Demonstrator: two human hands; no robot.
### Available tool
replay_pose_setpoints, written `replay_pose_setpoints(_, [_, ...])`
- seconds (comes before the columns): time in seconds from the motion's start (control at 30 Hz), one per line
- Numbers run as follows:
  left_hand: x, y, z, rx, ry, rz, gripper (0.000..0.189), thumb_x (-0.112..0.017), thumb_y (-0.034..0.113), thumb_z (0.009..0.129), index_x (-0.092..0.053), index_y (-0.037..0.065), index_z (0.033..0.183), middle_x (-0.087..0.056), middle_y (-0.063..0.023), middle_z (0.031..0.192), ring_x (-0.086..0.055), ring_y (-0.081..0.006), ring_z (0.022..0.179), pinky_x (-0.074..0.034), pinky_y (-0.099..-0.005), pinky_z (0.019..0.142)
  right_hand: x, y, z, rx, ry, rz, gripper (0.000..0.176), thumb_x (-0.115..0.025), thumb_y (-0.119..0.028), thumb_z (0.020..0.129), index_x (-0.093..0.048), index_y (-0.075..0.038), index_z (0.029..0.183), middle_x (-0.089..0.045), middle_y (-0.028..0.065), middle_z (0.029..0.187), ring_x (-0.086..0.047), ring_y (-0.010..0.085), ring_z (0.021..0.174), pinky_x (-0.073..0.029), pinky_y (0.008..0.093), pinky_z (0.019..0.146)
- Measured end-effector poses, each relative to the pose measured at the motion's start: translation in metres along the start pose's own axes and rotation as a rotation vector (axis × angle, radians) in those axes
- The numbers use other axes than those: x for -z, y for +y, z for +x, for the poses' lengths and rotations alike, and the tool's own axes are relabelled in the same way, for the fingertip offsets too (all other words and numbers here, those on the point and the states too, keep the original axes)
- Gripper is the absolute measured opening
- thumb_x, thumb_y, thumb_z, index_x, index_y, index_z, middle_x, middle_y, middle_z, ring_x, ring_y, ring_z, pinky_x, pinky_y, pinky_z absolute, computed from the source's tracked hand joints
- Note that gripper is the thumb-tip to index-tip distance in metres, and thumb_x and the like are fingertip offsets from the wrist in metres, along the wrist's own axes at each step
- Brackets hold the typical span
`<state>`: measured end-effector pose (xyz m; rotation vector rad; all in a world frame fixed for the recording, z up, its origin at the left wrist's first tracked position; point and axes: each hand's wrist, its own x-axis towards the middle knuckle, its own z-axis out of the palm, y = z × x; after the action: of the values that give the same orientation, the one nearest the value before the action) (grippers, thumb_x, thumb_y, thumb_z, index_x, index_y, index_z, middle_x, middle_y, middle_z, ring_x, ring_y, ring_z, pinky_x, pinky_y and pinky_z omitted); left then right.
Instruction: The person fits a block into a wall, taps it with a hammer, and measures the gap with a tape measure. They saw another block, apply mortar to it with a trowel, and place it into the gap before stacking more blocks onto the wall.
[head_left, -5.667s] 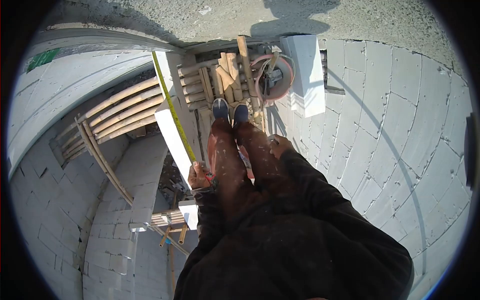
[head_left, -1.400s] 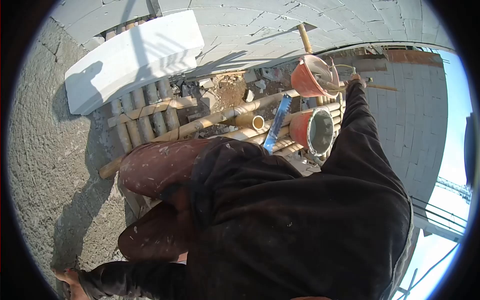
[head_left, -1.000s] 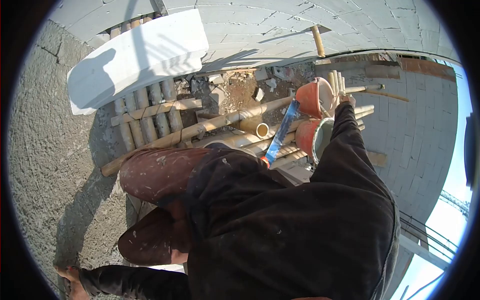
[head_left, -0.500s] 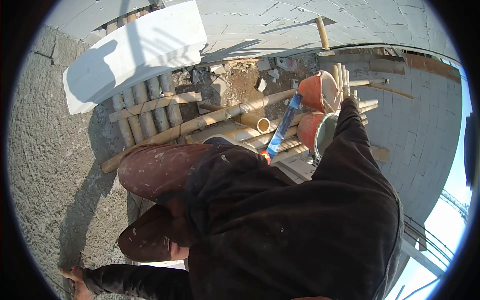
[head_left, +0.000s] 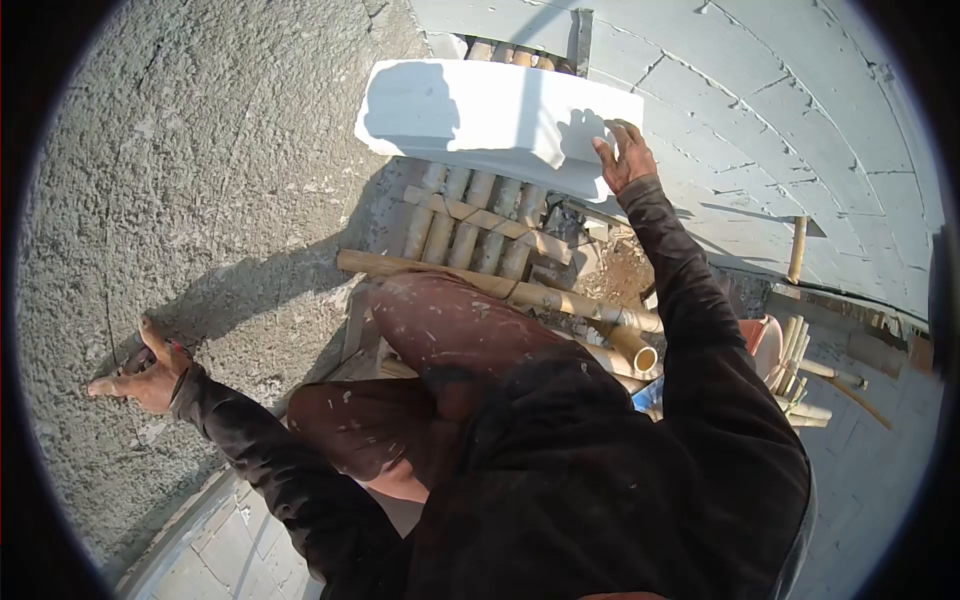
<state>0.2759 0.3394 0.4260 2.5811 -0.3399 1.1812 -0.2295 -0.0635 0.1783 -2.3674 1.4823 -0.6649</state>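
My right hand (head_left: 628, 158) is open, fingers spread and slightly bent, at the right end of a white building block (head_left: 500, 95). Its shadow falls on the block just left of the fingers. This long pale block has a stepped lower edge and lies across a row of bamboo poles (head_left: 465, 235). At the far left, my left hand (head_left: 148, 378) rests against the rough grey concrete surface (head_left: 220, 180), thumb and fingers apart, with dark shadow beneath it. My bent knees, in paint-spotted trousers, are between the two arms.
A long bamboo pole (head_left: 500, 288) runs past my knee. Right of it are a cut bamboo end (head_left: 640, 352), a blue saw blade (head_left: 648, 398) partly behind my sleeve, and a red bucket (head_left: 765, 345). A grey block wall (head_left: 780, 130) curves along the upper right.
My view has swung left. My right hand has left the buckets and reached the white block's end. The left hand stays on the concrete, now more fully in view.
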Motion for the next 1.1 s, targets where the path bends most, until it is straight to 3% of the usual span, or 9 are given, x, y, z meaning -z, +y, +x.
replay_pose_setpoints(0.07, [0.005, 0.003, 0.001, 0.008, 0.021, -0.01, 0.133, -0.076, 0.069, 0.078, 0.001, 0.001, 0.162, -0.069, -0.0228, 0.121, -0.071, -0.0245, 0.077, -0.059, -0.0424, 0.061, -0.066, -0.054, 0.059, 0.117, -0.031, 0.107, 0.055, -0.06, -0.047, 0.098, -0.063, -0.003, 0.13, -0.062, 0.0234, 0.131, -0.061, 0.0431, 0.12, -0.051, 0.0479, 0.101])
replay_pose_setpoints(0.13, [0.0, 0.0, 0.003, 0.04, -0.056, -0.063, 0.135, -0.069, 0.078, 0.077, 0.003, 0.002, 0.162, -0.034, -0.026, 0.16, -0.071, -0.0372, 0.108, -0.062, -0.0491, 0.078, -0.119, -0.106, 0.112, 0.175, -0.08, -0.019, 0.06, -0.054, -0.054, 0.099, -0.061, -0.007, 0.136, -0.06, 0.0189, 0.139, -0.057, 0.0379, 0.128, -0.045, 0.0493, 0.107])
replay_pose_setpoints(0.2, [-0.008, -0.01, 0.003, -0.01, 0.003, -0.045, 0.131, -0.068, 0.076, 0.08, 0.004, 0.004, 0.162, -0.032, -0.0271, 0.161, -0.071, -0.0368, 0.107, -0.062, -0.0491, 0.077, -0.146, -0.143, 0.146, 0.196, -0.14, -0.072, 0.061, -0.052, -0.056, 0.099, -0.059, -0.01, 0.138, -0.058, 0.0153, 0.142, -0.053, 0.0339, 0.134, -0.041, 0.0513, 0.111])
replay_pose_setpoints(0.27, [-0.008, -0.011, 0.005, -0.059, 0.056, -0.03, 0.128, -0.068, 0.074, 0.082, 0.005, 0.005, 0.163, -0.029, -0.0283, 0.162, -0.071, -0.0364, 0.107, -0.062, -0.0491, 0.076, -0.17, -0.174, 0.17, 0.018, -0.319, -0.141, 0.069, -0.05, -0.064, 0.097, -0.054, -0.016, 0.146, -0.052, 0.0132, 0.15, -0.042, 0.0305, 0.144, -0.028, 0.056, 0.117])
replay_pose_setpoints(0.5, [-0.01, -0.009, 0.004, -0.075, 0.022, -0.098, 0.126, -0.072, 0.064, 0.085, 0.009, 0.005, 0.162, -0.022, -0.0321, 0.163, -0.071, -0.036, 0.1, -0.063, -0.0436, 0.074, -0.194, -0.207, 0.177, -0.132, -0.274, -0.228, 0.084, -0.052, -0.077, 0.088, -0.05, -0.02, 0.15, -0.046, 0.0128, 0.152, -0.035, 0.0338, 0.147, -0.015, 0.0624, 0.12])
replay_pose_setpoints(0.6, [-0.011, -0.009, 0.004, -0.143, 0.1, -0.124, 0.125, -0.072, 0.063, 0.085, 0.009, 0.007, 0.163, -0.023, -0.0323, 0.162, -0.07, -0.0351, 0.091, -0.061, -0.0445, 0.072, -0.194, -0.198, 0.173, -0.086, -0.229, -0.201, 0.085, -0.055, -0.077, 0.087, -0.051, -0.019, 0.149, -0.046, 0.016, 0.149, -0.036, 0.0345, 0.146, -0.012, 0.0643, 0.121])
replay_pose_setpoints(0.67, [0.0, -0.001, 0.001, 0.061, -0.087, -0.211, 0.126, -0.073, 0.063, 0.084, 0.009, 0.008, 0.163, -0.023, -0.0315, 0.163, -0.07, -0.0375, 0.102, -0.063, -0.0446, 0.077, -0.196, -0.196, 0.158, -0.074, -0.23, -0.184, 0.085, -0.057, -0.076, 0.086, -0.052, -0.019, 0.148, -0.046, 0.0169, 0.148, -0.036, 0.0347, 0.145, -0.012, 0.0645, 0.121])
replay_pose_setpoints(0.87, [0.004, 0.006, 0.001, 0.08, -0.113, -0.157, 0.126, -0.074, 0.062, 0.084, 0.007, 0.006, 0.162, -0.02, -0.0302, 0.164, -0.058, -0.0425, 0.129, -0.061, -0.0492, 0.091, -0.198, -0.199, 0.108, 0.142, -0.258, -0.172, 0.087, -0.066, -0.074, 0.079, -0.057, -0.017, 0.144, -0.048, 0.0168, 0.144, -0.036, 0.0342, 0.144, -0.012, 0.0618, 0.122])
replay_pose_setpoints(1.1, [-0.001, 0.002, 0.001, -0.059, 0.03, -0.107, 0.123, -0.073, 0.06, 0.086, 0.006, 0.006, 0.163, -0.024, -0.0297, 0.163, -0.053, -0.0392, 0.136, -0.055, -0.0488, 0.102, -0.185, -0.198, 0.079, 0.454, -0.425, -0.102, 0.085, -0.072, -0.068, 0.077, -0.056, -0.019, 0.145, -0.05, 0.0186, 0.144, -0.036, 0.0352, 0.144, -0.01, 0.0576, 0.125])
